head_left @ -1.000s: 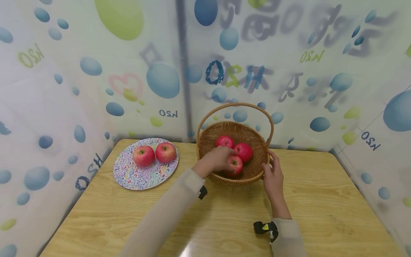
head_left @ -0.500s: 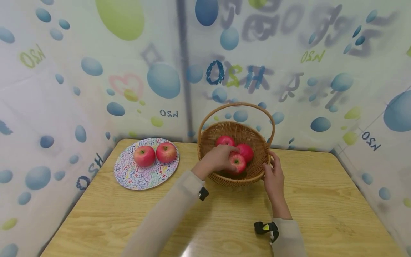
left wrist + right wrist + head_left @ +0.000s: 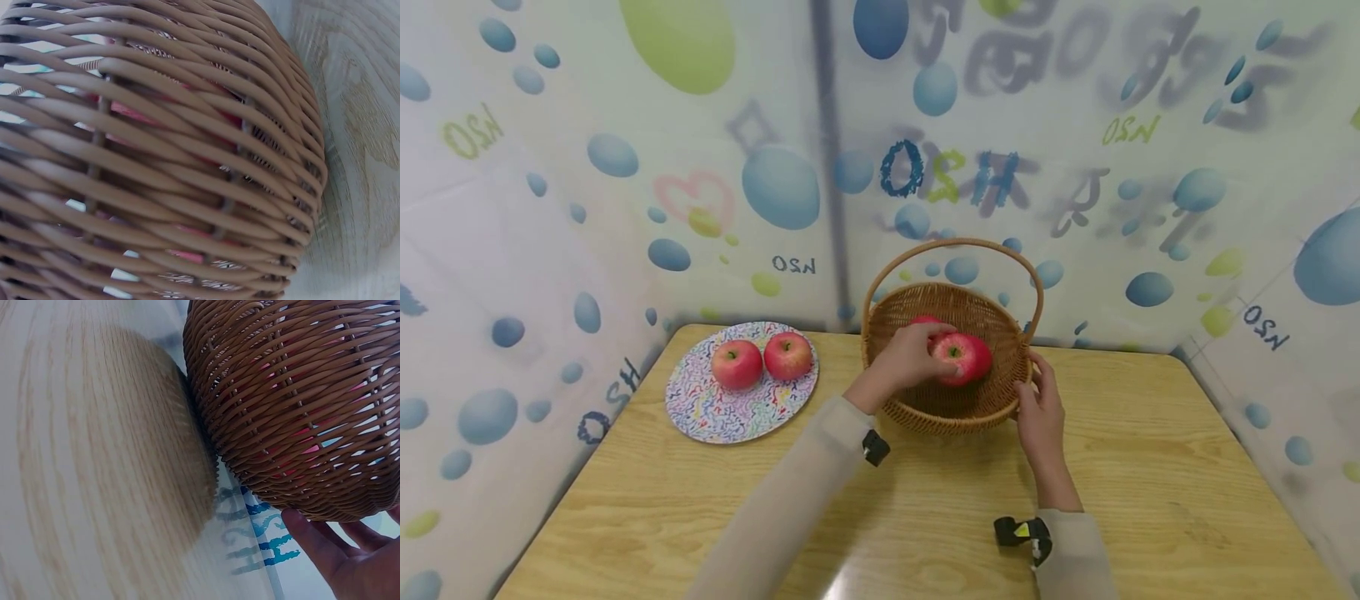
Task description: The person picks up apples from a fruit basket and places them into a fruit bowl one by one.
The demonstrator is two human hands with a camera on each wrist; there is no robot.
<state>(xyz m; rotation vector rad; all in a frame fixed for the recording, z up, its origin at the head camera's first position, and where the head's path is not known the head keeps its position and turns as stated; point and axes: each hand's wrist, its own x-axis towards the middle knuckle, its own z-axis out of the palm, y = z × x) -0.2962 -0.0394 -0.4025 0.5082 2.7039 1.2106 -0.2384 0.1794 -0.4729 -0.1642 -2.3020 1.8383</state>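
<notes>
In the head view, a brown wicker basket [image 3: 949,423] with a tall hoop handle stands near the table's back edge. Inside it my left hand [image 3: 904,358] grips a red apple [image 3: 953,357]. Partly behind this apple sit a second apple [image 3: 982,358] and a third apple [image 3: 927,320], mostly hidden. My right hand [image 3: 1042,412] holds the basket's right side near the handle's foot. From the right wrist, that hand's thumb and fingers touch the woven wall [image 3: 300,412]. Weave [image 3: 175,156] fills the left wrist view, with red showing through the gaps; the left hand is barely visible there.
A round, colourfully patterned plate [image 3: 707,412] lies left of the basket, bearing a left apple [image 3: 737,365] and a right apple [image 3: 788,356]. The wooden table [image 3: 925,517] meets a wall sheet [image 3: 1075,283] printed with blue and green drops behind the basket.
My left hand has raised its apple from the basket's front and moved it slightly back, covering more of the other two. My right hand stays at the rim.
</notes>
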